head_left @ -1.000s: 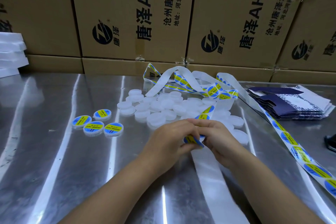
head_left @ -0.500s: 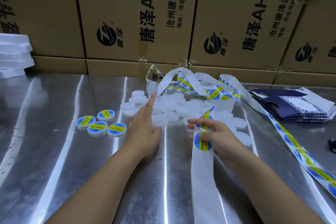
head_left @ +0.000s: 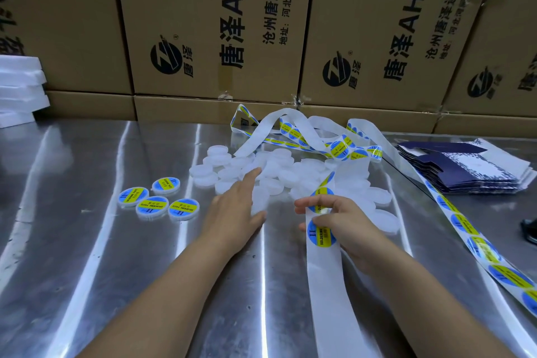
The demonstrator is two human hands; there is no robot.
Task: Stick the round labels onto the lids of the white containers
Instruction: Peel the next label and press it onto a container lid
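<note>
- The left hand (head_left: 235, 209) lay stretched out flat over the near edge of the heap of plain white containers (head_left: 279, 174), its fingers straight and together. It gripped nothing, and from where I stood I couldn't tell whether the fingertips touched a lid.
- The right hand (head_left: 345, 227), just beside the left, pinched the label strip (head_left: 325, 285), with the fingers curled across it and the thumb pressed on its face.
- One blue-and-yellow round label (head_left: 321, 235) sat on the strip just below the thumb, and a second label (head_left: 323, 193) showed just above the fingers.
- Towards the person the strip ran as bare white backing. Beyond the hand it rose over the heap into a tangle of loops (head_left: 305, 136) at the back of the steel table (head_left: 87, 270).
- Four labelled containers (head_left: 158, 202) sat in a small cluster left of the left hand, apart from the heap, with their labels facing up.
- A stack of flat dark blue cartons (head_left: 470, 171) lay on the right.
- White foam slabs (head_left: 20, 87) were piled at the far left.
- Printed cardboard boxes (head_left: 218, 23) walled the back.
</note>
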